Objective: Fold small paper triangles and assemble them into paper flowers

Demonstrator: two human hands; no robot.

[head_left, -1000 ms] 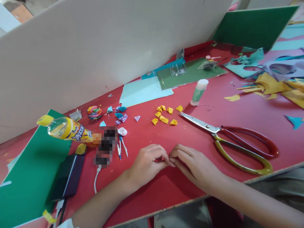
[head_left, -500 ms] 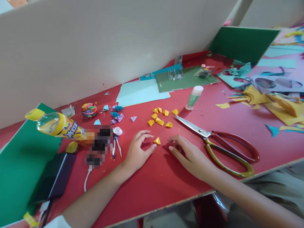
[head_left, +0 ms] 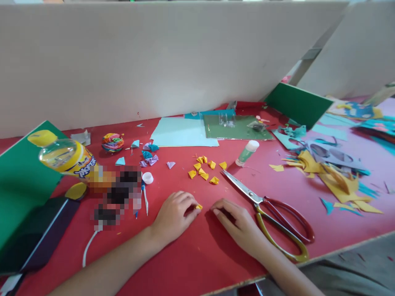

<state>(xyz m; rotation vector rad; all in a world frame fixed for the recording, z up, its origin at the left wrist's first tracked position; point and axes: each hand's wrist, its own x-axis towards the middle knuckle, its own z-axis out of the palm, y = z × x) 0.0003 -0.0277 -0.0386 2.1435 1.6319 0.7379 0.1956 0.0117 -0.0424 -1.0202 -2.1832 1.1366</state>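
Observation:
My left hand (head_left: 179, 214) pinches a small folded yellow paper piece (head_left: 199, 207) between thumb and fingertips, just above or on the red table. A short way to the right, my right hand (head_left: 236, 222) is closed, its thumb and forefinger tips together, with nothing visible in them. Beyond both hands lie several other folded yellow paper pieces (head_left: 203, 174) in a loose cluster. Large scissors (head_left: 256, 198) with one red and one yellow-green handle rest beside my right hand, blades slightly apart. Past them a glue stick (head_left: 247, 153) with a white cap stands upright.
The red table (head_left: 173, 263) holds purple and blue folded pieces (head_left: 148, 155), a compass (head_left: 145, 199), a rubber-band ball (head_left: 112, 142), a drink bottle (head_left: 66, 156) and a black power bank (head_left: 33, 232) at left. Light-blue sheets (head_left: 179, 131) lie behind; yellow scraps (head_left: 336, 181) are at right.
My left fingers have closed on the yellow paper piece that lay between the hands. My right fingertips have drawn together. The view has tilted and shifted.

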